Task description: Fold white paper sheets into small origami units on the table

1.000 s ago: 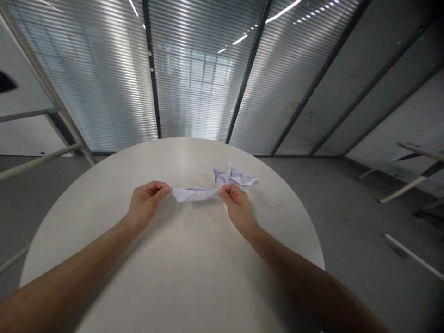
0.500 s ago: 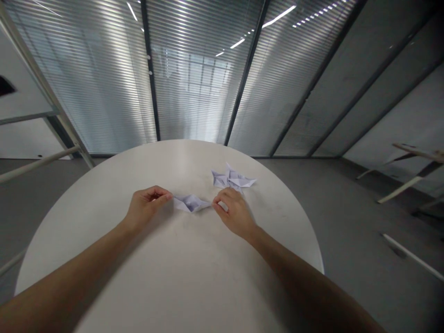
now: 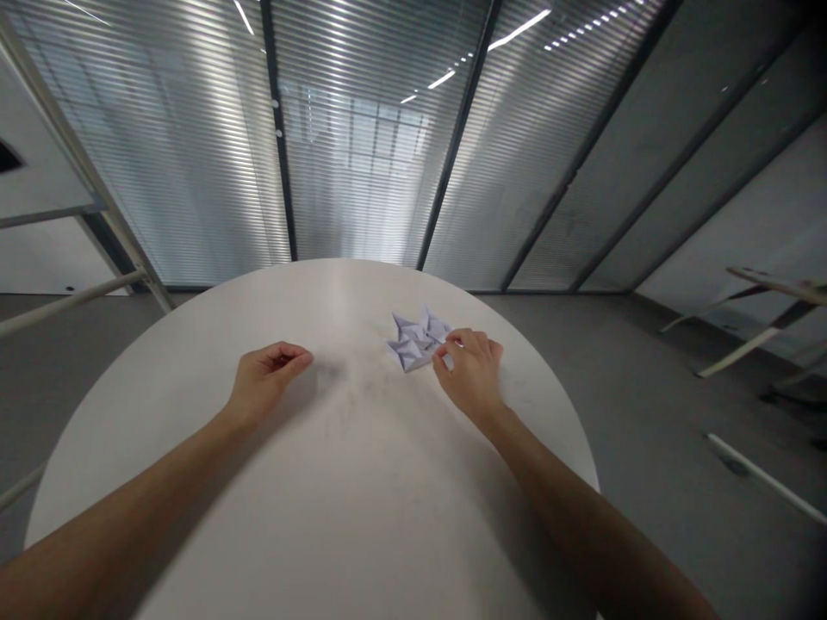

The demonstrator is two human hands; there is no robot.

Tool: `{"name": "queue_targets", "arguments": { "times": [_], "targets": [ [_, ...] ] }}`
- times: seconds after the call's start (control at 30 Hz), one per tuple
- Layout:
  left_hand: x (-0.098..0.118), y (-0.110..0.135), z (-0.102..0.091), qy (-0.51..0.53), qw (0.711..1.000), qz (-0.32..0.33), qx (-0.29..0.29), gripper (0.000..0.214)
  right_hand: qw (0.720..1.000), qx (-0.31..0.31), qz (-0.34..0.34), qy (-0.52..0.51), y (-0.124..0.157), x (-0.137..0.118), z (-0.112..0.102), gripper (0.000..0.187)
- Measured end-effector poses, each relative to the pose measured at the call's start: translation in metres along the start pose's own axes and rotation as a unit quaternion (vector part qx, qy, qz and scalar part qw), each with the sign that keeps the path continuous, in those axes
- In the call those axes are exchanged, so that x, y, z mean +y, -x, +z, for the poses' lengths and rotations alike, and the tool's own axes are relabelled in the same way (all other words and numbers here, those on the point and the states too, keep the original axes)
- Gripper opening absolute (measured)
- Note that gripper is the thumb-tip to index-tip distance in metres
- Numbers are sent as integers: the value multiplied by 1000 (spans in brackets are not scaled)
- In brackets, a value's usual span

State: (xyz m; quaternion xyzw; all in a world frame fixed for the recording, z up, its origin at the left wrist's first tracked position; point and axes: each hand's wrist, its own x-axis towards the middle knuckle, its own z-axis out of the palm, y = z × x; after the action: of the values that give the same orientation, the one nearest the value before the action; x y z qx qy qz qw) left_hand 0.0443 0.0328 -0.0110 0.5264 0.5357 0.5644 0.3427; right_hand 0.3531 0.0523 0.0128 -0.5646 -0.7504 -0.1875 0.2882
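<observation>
On the white round table (image 3: pixel 349 517) lies a cluster of folded white paper pieces (image 3: pixel 413 337) with pointed tips, right of the middle. Their look is that of small origami boats; where one piece ends and another begins is hard to make out. My right hand (image 3: pixel 471 370) is at the right side of the cluster, thumb and forefinger pinched on a paper boat's tip. Its fingers hide part of the paper. My left hand (image 3: pixel 268 379) hovers over the table to the left, its fingertips pressed together with nothing visible between them.
A glass partition with blinds (image 3: pixel 362 172) stands behind the far table edge. To the left is a pale metal frame (image 3: pixel 77 301). Further off at the right, another table (image 3: pixel 775 284) with slanted legs stands on the grey floor.
The paper boat held between both hands has gone from the middle to the cluster with my right hand, which moved right and away from me. My left hand has let go and barely moved.
</observation>
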Motion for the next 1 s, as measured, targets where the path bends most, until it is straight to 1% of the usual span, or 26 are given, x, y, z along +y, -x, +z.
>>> {"name": "queue_targets", "arguments": {
  "times": [0.2, 0.33, 0.4, 0.47, 0.53, 0.6, 0.67, 0.73, 0.77, 0.8, 0.83, 0.87, 0.9, 0.93, 0.97, 1.0],
  "targets": [
    [2, -1, 0, 2, 1000, 2, 12, 23, 1000, -8, -5, -23, 1, 0, -1, 8],
    [-1, -4, -4, 7, 1000, 5, 22, 22, 998, 9, 23, -56, 0, 5, 1, 9],
    [-2, -6, -6, 20, 999, 10, 39, 22, 993, 24, 49, -103, -1, 11, 3, 11],
    [-1, -8, -10, 61, 996, 9, 68, 24, 977, 51, 87, -188, -3, 21, 6, 13],
    [1, -9, -16, 128, 987, -3, 96, 27, 939, 79, 160, -296, -6, 33, 7, 16],
    [4, -11, -22, 198, 972, -20, 128, 28, 885, 116, 230, -387, -9, 44, 6, 19],
    [8, -15, -30, 239, 958, -26, 159, 29, 829, 160, 274, -460, -13, 52, -1, 23],
    [13, -19, -37, 263, 948, -15, 178, 30, 776, 185, 289, -529, -17, 56, -13, 27],
    [16, -20, -39, 270, 946, -2, 179, 31, 759, 195, 282, -554, -20, 55, -22, 30],
    [20, -19, -42, 273, 946, 16, 176, 33, 750, 200, 269, -570, -21, 53, -31, 36],
    [25, -18, -43, 267, 948, 39, 169, 36, 749, 199, 254, -579, -22, 49, -41, 42],
    [31, -14, -45, 250, 953, 69, 157, 40, 754, 197, 238, -580, -22, 44, -52, 49],
    [38, -7, -46, 218, 959, 106, 146, 45, 768, 182, 214, -576, -19, 37, -63, 57],
    [45, 1, -46, 167, 967, 146, 124, 50, 791, 152, 182, -565, -15, 30, -74, 64],
    [53, 11, -47, 90, 972, 200, 86, 55, 820, 115, 148, -541, -9, 23, -84, 70],
    [60, 22, -47, -8, 966, 257, 24, 63, 851, 80, 114, -507, -2, 15, -93, 75]
  ]
}}
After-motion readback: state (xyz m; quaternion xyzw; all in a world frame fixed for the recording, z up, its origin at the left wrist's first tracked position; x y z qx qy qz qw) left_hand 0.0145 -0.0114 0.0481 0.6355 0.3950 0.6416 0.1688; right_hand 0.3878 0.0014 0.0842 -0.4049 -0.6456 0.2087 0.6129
